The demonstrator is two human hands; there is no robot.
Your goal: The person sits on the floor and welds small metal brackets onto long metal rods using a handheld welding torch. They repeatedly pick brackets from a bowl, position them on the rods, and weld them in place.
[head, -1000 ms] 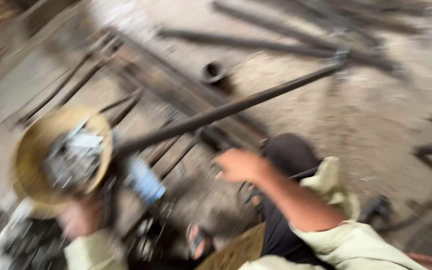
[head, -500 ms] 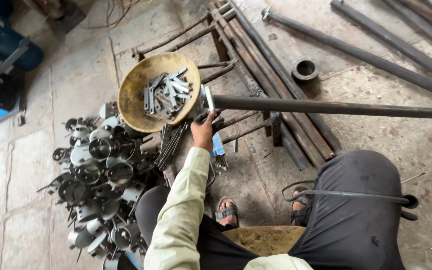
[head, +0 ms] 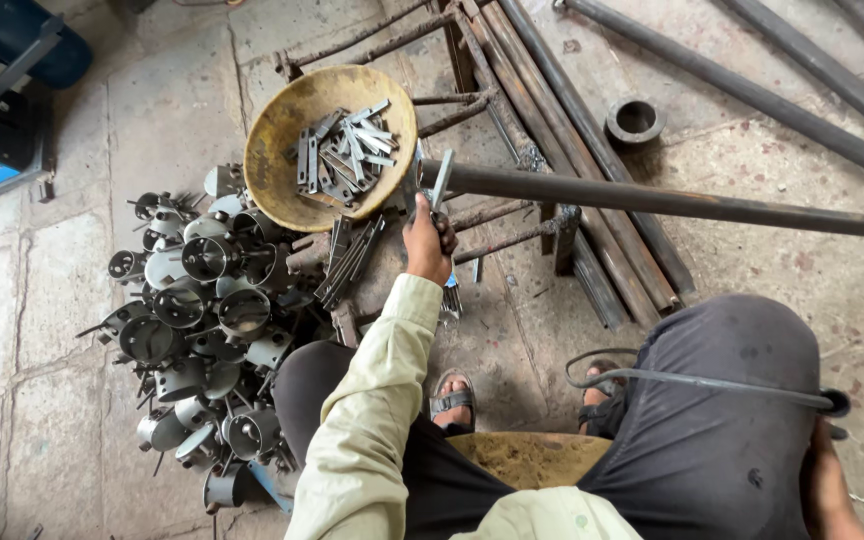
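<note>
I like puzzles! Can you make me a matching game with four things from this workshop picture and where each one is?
Things:
1. Flat grey metal strips
2. Short dark metal ring
3. Heap of round grey metal cups
4. Long dark steel pipe

Places:
A. Alone on the stone floor, upper right
B. Stretching from the left hand to the right edge
C. Inside the round yellow bowl
D. On the floor, under the bowl's left side

Pairs: 1-C, 2-A, 3-D, 4-B

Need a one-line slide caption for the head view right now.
Seated worker's left hand holds a flat metal strip against a long steel pipe's end, beside a yellow bowl of strips.
</note>
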